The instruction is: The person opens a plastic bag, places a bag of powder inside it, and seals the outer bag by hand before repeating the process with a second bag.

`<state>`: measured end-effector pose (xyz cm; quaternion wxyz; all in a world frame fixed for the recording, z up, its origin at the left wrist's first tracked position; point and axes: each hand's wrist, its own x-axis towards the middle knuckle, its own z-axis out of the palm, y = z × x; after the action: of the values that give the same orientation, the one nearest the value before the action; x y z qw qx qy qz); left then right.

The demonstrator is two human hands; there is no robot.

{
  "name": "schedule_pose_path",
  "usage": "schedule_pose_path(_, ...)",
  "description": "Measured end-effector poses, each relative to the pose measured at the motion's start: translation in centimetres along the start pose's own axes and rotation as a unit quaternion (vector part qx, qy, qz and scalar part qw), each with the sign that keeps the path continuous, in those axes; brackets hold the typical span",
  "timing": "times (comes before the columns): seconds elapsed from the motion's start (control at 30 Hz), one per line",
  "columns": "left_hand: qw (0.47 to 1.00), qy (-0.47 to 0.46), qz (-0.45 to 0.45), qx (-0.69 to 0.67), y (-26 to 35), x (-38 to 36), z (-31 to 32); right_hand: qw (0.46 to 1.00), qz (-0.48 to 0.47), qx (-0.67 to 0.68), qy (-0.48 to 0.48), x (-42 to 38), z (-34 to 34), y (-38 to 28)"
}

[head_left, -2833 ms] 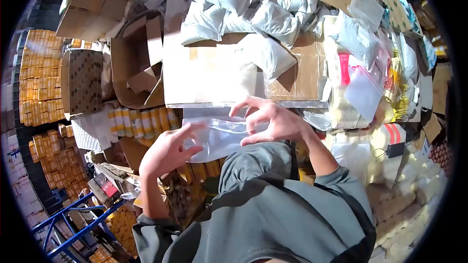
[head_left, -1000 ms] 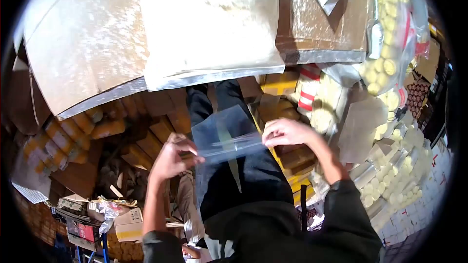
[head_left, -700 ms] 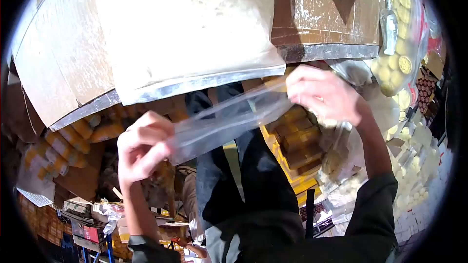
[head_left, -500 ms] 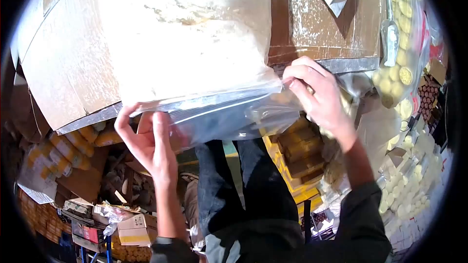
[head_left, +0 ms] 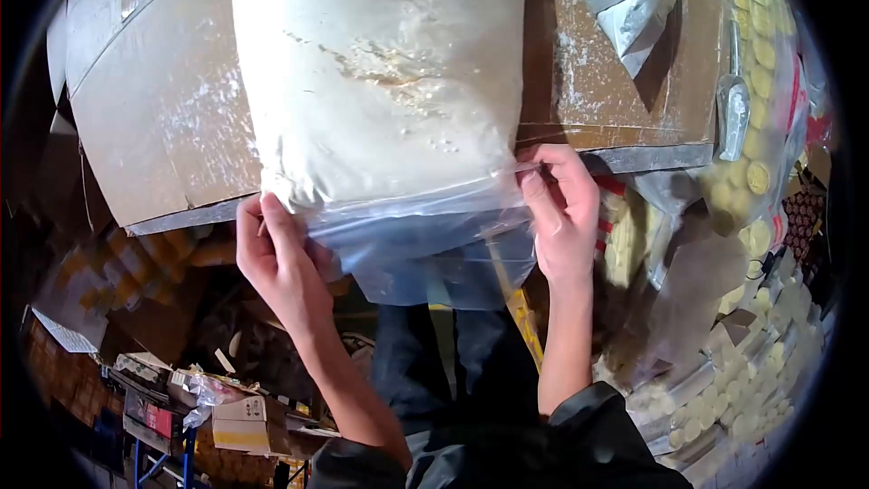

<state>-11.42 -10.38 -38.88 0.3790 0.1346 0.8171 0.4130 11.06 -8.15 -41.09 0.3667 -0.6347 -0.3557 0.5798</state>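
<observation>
A large clear plastic bag (head_left: 389,100) filled with pale powder lies on a dusty cardboard surface (head_left: 172,100). Its transparent, unfilled end (head_left: 425,258) hangs over the front edge towards my body. My left hand (head_left: 285,258) pinches the left side of the bag near the edge, thumb against fingers. On the right side, my right hand (head_left: 559,208) pinches the other corner of the bag between thumb and fingers. Between the hands the plastic is spread out, with folds running across it.
A smaller powder bag (head_left: 629,9) lies at the upper right. Beyond it are a metal scoop (head_left: 732,113) and bagged yellowish round pieces (head_left: 759,54). An open cardboard box (head_left: 244,424) sits at the lower left. More pale round pieces (head_left: 715,398) fill the lower right.
The view has shifted, so the powder bag appears lower and further right. My right hand sits lower and more upright, and the unfilled plastic end now hangs further down.
</observation>
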Motion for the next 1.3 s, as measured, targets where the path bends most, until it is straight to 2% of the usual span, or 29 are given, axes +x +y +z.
schedule_pose_path(0.07,0.998,-0.04,0.037,0.045,-1.0,-0.9,-1.4,0.999,0.028,0.028,-0.019,-0.1,-0.3,0.0)
schedule_pose_path(0.1,0.993,-0.079,0.088,0.018,-1.6,-1.3,-1.9,0.998,0.052,0.033,-0.018,-0.5,-0.5,-0.3)
schedule_pose_path(0.2,0.98,-0.186,-0.012,0.074,-0.5,-2.5,-4.4,0.988,0.106,0.092,-0.064,-1.9,-2.0,0.2)
schedule_pose_path(0.23,0.966,-0.235,-0.004,0.106,-0.6,-1.9,-5.4,0.986,0.12,0.06,-0.103,-2.1,-2.8,0.5)
schedule_pose_path(0.27,0.938,-0.31,0.01,0.155,-0.5,-0.8,-6.6,0.983,0.107,0.072,-0.133,-2.2,-3.2,1.0)
schedule_pose_path(0.33,0.875,-0.453,0.002,0.169,0.9,1.8,-6.8,0.973,0.119,0.073,-0.186,-2.1,-3.5,0.9)
schedule_pose_path(0.37,0.842,-0.507,-0.046,0.18,1.8,3.3,-6.6,0.974,0.111,0.05,-0.189,-2.1,-3.5,0.6)
schedule_pose_path(0.4,0.825,-0.537,-0.04,0.172,1.9,4.3,-6.3,0.976,0.103,0.027,-0.191,-2.1,-3.4,0.0)
schedule_pose_path(0.47,0.815,-0.501,0.026,0.288,3.8,4.1,-5.2,0.98,0.083,-0.003,-0.181,-2.2,-3.0,-0.3)
schedule_pose_path(0.57,0.825,-0.489,0.079,0.274,3.6,4.0,-5.8,0.986,0.047,-0.023,-0.158,-3.0,-2.7,-0.1)
schedule_pose_path(0.63,0.884,-0.458,0.016,0.092,2.5,3.5,-6.8,0.992,0.016,-0.044,-0.121,-3.1,-1.8,-0.4)
schedule_pose_path(0.7,0.905,-0.416,-0.037,-0.081,0.6,2.6,-6.9,0.994,0.007,-0.076,-0.083,-3.6,-0.9,-1.0)
schedule_pose_path(0.73,0.914,-0.384,-0.044,-0.125,0.3,2.0,-6.0,0.993,-0.005,-0.098,-0.063,-3.6,-0.3,-1.3)
schedule_pose_path(0.8,0.956,-0.244,-0.033,-0.157,-1.2,0.2,-4.3,0.993,-0.002,-0.112,-0.033,-3.7,0.5,-1.2)
schedule_pose_path(0.83,0.975,-0.179,-0.033,-0.129,-2.3,-0.7,-3.4,0.993,0.015,-0.118,-0.001,-3.8,1.1,-0.8)
schedule_pose_path(0.87,0.976,-0.141,-0.04,-0.161,-2.9,-1.5,-2.6,0.991,0.031,-0.125,0.032,-4.0,1.7,-0.6)
schedule_pose_path(0.9,0.983,-0.122,-0.003,-0.137,-3.5,-1.9,-2.2,0.988,0.056,-0.137,0.049,-4.1,2.1,-0.8)
schedule_pose_path(0.93,0.988,-0.102,0.035,-0.115,-3.6,-2.2,-1.6,0.988,0.085,-0.1,0.078,-4.3,2.5,-0.6)
schedule_pose_path(0.97,0.994,-0.093,0.031,-0.057,-3.0,-2.7,-1.5,0.989,0.085,-0.101,0.064,-4.4,2.4,-0.6)
schedule_pose_path(1.07,0.995,-0.074,0.008,-0.072,-2.8,-3.1,-1.2,0.991,0.119,-0.026,0.046,-4.4,1.9,0.5)
schedule_pose_path(1.1,0.994,-0.048,-0.015,-0.093,-2.3,-3.2,-0.6,0.988,0.141,0.047,0.044,-4.4,1.8,0.7)
schedule_pose_path(1.17,0.991,-0.065,-0.03,-0.117,-2.3,-3.0,-1.0,0.958,0.183,0.21,0.064,-4.1,1.9,1.0)
schedule_pose_path(1.2,0.988,-0.077,-0.038,-0.129,-2.7,-2.9,-1.5,0.938,0.221,0.25,0.092,-3.8,2.5,-0.5)
schedule_pose_path(1.23,0.978,-0.088,-0.06,-0.18,-3.2,-2.7,-1.9,0.929,0.222,0.287,0.074,-4.1,1.9,0.5)
schedule_pose_path(1.27,0.977,-0.052,-0.064,-0.197,-3.6,-2.8,-1.7,0.918,0.225,0.322,0.054,-4.2,1.2,1.5)
schedule_pose_path(1.3,0.969,-0.053,-0.066,-0.23,-4.2,-2.7,-1.9,0.915,0.249,0.302,0.096,-4.1,1.8,0.8)
